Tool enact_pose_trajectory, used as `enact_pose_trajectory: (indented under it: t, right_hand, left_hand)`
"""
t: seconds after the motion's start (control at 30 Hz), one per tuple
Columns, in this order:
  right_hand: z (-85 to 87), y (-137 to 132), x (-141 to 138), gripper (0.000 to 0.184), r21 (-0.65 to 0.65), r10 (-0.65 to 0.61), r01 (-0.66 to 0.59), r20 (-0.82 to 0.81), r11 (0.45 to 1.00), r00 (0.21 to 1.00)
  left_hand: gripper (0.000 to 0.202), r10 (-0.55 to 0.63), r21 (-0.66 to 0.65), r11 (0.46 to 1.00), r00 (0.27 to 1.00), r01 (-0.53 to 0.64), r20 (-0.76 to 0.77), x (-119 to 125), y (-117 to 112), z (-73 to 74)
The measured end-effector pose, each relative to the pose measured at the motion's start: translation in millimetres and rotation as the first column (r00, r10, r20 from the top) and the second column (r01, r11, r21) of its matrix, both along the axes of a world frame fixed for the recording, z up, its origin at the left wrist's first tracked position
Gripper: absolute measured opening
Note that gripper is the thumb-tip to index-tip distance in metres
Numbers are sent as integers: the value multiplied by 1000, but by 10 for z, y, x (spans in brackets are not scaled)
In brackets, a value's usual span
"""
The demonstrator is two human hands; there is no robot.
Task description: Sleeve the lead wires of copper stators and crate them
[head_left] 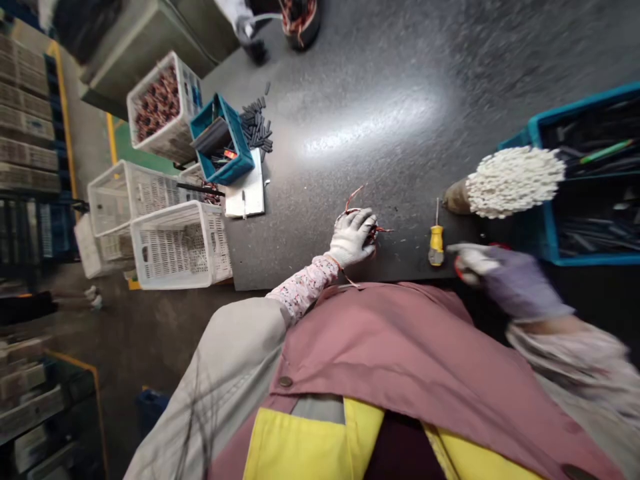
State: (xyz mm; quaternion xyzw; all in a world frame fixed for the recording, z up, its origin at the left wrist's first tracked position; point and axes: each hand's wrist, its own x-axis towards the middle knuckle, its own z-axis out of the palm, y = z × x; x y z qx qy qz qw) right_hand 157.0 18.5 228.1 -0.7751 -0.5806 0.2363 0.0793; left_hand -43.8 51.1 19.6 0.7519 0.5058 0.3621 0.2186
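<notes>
My left hand [351, 237], in a white glove, is closed over a roundish part with copper and red wires [373, 235] on the dark table. Wire ends stick out above, to the right and below; most of the part is hidden under my palm. Over the table's front edge at the right, my right hand [510, 277], in a purple and white glove, is blurred by motion. Its fingers are closed around a red-handled tool [458, 267], whose kind I cannot make out. Between the hands, nearer the right one, lies a screwdriver [437, 245] with a yellow handle.
A bundle of white tubes [515, 181] lies before blue bins [550, 227] of dark pieces at right. At left are white baskets [173, 243], a blue crate [243, 163] and short grey tubes [257, 127]. Another person's hand [247, 30] is near a wire-filled round part [301, 33].
</notes>
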Motion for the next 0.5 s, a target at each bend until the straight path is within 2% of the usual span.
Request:
enact_pose_trajectory:
  t: [0.03, 0.07, 0.13, 0.17, 0.37, 0.5]
  right_hand:
    - [-159, 6, -191, 17, -50, -125, 118, -168, 992, 978]
    - [-302, 40, -359, 10, -121, -258, 231, -327, 965, 909]
    - [-514, 148, -605, 7, -169, -391, 353, -439, 920, 809]
    - [-579, 202, -681, 10, -168, -410, 375, -443, 912, 798]
    - [-665, 342, -806, 13, -111, -301, 280, -306, 954, 903]
    - [-745, 379, -839, 11, -93, -118, 109, -101, 990, 988]
  left_hand:
    - [70, -13, 14, 1000, 1000, 13, 2, -5, -11, -13]
    - [69, -25, 27, 999, 1000, 25, 4, -8, -20, -27]
    - [69, -39, 50, 998, 999, 38, 6, -7, -32, -57]
    - [68, -41, 60, 997, 999, 40, 7, -3, -35, -70]
    - [65, -41, 110, 993, 998, 37, 38, 36, -31, -93]
    - [64, -53, 109, 993, 997, 47, 58, 39, -28, -76]
